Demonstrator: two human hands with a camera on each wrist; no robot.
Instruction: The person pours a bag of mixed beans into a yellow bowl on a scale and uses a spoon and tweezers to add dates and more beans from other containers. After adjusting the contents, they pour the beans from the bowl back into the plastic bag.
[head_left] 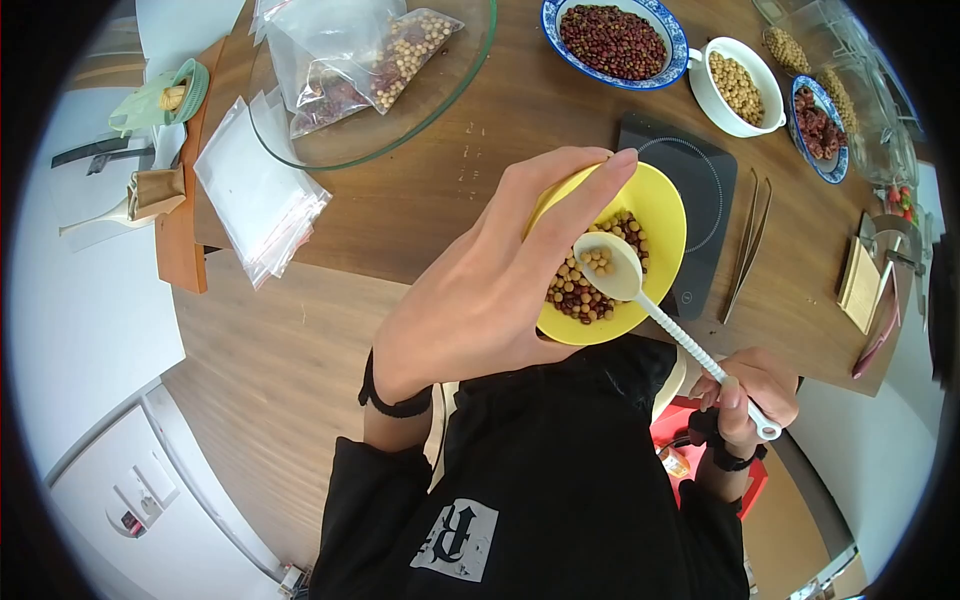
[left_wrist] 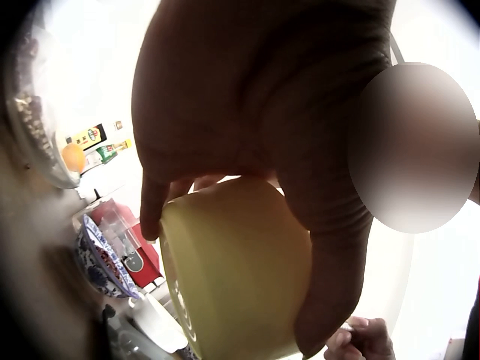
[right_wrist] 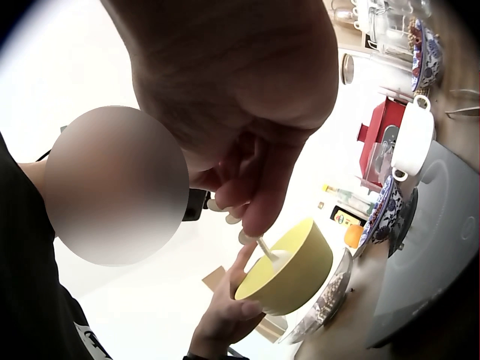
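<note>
My left hand (head_left: 470, 270) grips a yellow bowl (head_left: 666, 215) in the head view, its fingers and thumb around the sides. The bowl is tipped towards me, and tan and dark red beans (head_left: 578, 300) lie in it. A white spoon (head_left: 690, 345) reaches into the bowl, with a few tan beans in its scoop. My right hand (head_left: 762, 388) holds the spoon near the end of its ribbed handle. From the left wrist, the bowl's outside (left_wrist: 240, 270) shows under the palm. In the right wrist view the yellow bowl (right_wrist: 296, 270) hides the spoon's scoop.
Behind the bowl is a black induction cooktop (head_left: 705, 180), with metal tongs (head_left: 746, 250) at its right. Further back stand a blue-patterned bowl of red beans (head_left: 612, 42) and a white pot of tan beans (head_left: 738, 88). Plastic bags (head_left: 255, 180) lie by a large glass bowl (head_left: 400, 150).
</note>
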